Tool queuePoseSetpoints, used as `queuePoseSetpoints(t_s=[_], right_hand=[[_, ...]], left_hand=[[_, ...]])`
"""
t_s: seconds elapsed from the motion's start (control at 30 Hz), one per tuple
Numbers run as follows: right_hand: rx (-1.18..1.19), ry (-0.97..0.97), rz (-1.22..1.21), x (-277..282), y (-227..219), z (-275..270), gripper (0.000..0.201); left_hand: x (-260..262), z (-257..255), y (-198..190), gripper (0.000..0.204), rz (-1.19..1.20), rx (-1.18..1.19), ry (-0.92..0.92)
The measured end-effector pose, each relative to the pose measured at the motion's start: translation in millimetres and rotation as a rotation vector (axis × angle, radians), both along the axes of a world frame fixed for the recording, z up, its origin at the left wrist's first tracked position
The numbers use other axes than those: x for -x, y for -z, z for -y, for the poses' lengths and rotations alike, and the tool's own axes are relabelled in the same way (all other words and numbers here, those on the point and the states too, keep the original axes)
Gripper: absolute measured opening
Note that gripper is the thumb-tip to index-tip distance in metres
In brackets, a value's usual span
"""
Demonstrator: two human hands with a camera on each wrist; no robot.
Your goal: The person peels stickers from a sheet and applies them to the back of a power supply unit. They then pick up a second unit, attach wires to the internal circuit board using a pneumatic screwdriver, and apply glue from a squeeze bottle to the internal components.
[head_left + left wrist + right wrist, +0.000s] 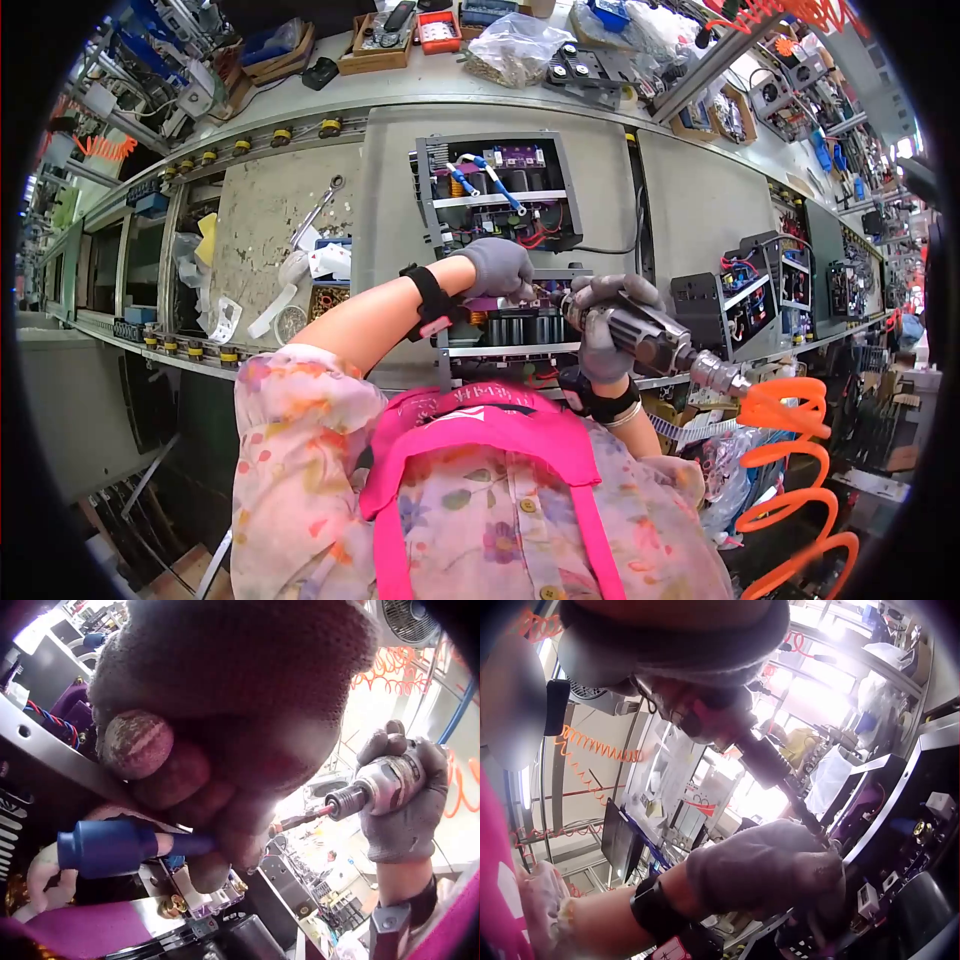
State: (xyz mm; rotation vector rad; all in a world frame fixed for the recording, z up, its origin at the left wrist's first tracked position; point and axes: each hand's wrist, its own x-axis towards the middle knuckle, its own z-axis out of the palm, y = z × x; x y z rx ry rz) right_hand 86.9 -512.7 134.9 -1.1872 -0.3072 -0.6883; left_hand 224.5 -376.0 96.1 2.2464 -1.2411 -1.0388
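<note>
My gloved left hand (500,272) pinches the end of a white cable's blue-sleeved lug (112,847), over the near electronics unit (510,330). In the head view the glove hides part of that unit. My gloved right hand (610,310) grips an air screwdriver (640,335) with an orange coiled hose (790,450). The driver's bit (300,821) points at my left fingertips. In the right wrist view, the left hand (772,866) is right at the bit's tip. A brass-coloured screw (174,906) shows on the unit below the lug.
A second open unit (500,190) with blue-sleeved cables stands just beyond. More units (730,300) stand to the right. At left lie a ratchet wrench (320,210) and a small bin of brass parts (332,300). Plastic bags (515,45) and boxes line the back shelf.
</note>
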Motion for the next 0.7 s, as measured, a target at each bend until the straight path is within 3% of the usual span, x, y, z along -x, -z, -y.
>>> queuePoseSetpoints(t_s=[0.2,0.33,0.43,0.47,0.53,0.57,0.7], right_hand=[[0.284,-0.003,0.008,9.9,-2.9,-9.0,0.054],[0.628,0.033,0.110,6.1,-8.1,-12.6,0.039],[0.590,-0.032,-0.115,8.1,-5.1,-10.1,0.037],[0.460,0.019,-0.230,6.3,1.3,-14.4,0.038],[0.417,0.017,-0.420,-3.2,-22.0,-10.1,0.041],[0.153,0.056,-0.386,-4.9,-20.8,-18.2,0.045],[0.015,0.051,-0.466,-7.8,-7.1,-10.2,0.048]], left_hand=[[1.7,-5.5,-10.2,0.029,-0.096,0.005,-0.053],[0.2,-6.7,-11.3,0.032,-0.088,-0.046,0.097],[4.1,-7.9,-6.5,0.027,0.018,-0.020,0.068],[5.9,-9.3,-3.7,0.026,0.054,0.005,0.063],[10.4,-12.9,-4.9,0.021,0.074,0.041,0.052],[12.2,-14.3,-7.1,0.020,0.077,0.055,0.037],[15.6,-13.3,-12.7,0.017,0.140,0.018,0.053]])
